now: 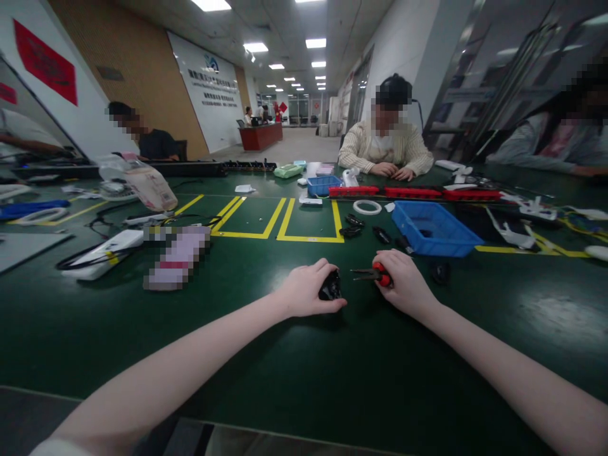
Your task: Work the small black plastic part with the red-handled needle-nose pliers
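My left hand [310, 288] grips a small glossy black part [331, 286] between thumb and fingers, just above the green table [266, 380]. What kind of part it is I cannot make out. In my right hand [403, 282] is a pair of red-handled pliers [380, 275]. Their thin jaws point left toward the black part, with a gap between the two. Several similar black pieces [381, 235] lie beyond my hands. Another black piece [439, 272] sits to the right of my right hand.
A blue bin [434, 229] stands beyond my right hand, near a white ring [367, 207]. Red strips [413, 193] lie farther back. To the left are a phone-like purple item [178, 256] and a white device [102, 254] with black cable. A person [387, 136] sits across the table.
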Motion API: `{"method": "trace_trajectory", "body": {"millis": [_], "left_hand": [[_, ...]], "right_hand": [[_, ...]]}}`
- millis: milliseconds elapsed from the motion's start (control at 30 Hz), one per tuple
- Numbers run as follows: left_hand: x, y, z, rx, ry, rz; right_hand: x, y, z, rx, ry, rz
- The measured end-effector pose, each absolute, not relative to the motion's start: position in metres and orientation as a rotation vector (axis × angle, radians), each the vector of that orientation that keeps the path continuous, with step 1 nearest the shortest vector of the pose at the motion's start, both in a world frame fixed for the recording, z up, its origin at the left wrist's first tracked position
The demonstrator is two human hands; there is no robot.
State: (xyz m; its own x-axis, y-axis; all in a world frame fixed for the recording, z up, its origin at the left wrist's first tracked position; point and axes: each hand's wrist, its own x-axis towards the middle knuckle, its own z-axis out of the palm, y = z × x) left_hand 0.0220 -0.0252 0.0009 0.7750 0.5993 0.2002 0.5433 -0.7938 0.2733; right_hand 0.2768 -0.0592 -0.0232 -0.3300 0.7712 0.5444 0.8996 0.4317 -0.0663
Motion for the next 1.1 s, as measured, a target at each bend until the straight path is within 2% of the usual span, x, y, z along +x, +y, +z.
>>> {"method": "trace_trajectory", "body": {"millis": [433, 733, 1100], "left_hand": [[0.049, -0.014, -0.001, 2.927, 0.969, 0.391], [0.05, -0.013, -0.001, 2.902, 1.076, 0.446], [0.046, -0.009, -0.002, 2.895, 0.985, 0.449]], "right_hand": [[0.28, -0.047, -0.027, -1.411, -2.11, -0.52], [0.272, -0.032, -0.027, -1.496, -2.152, -0.504], [0.269, -0.038, -0.021, -1.492, -2.277, -0.37]]}}
